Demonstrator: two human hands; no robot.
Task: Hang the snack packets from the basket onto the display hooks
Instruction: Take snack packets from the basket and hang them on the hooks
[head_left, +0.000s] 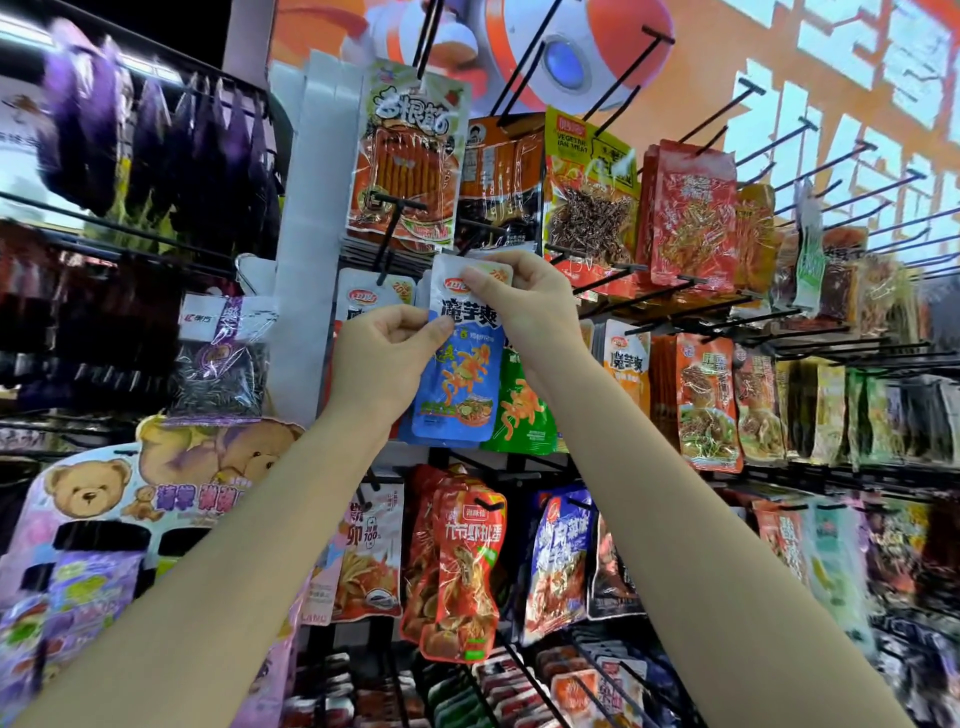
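Shop hook wall (727, 218) | both hands' fingers pinch blue packet (457, 384) top

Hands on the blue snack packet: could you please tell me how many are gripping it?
2. The left hand pinches the blue packet at its left edge; the right hand pinches its top, near the hanging hole.

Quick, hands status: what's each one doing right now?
Left hand: pinching the left edge of the blue-and-white plastic snack packet.
Right hand: pinching the same packet's white top edge, up by the hooks.
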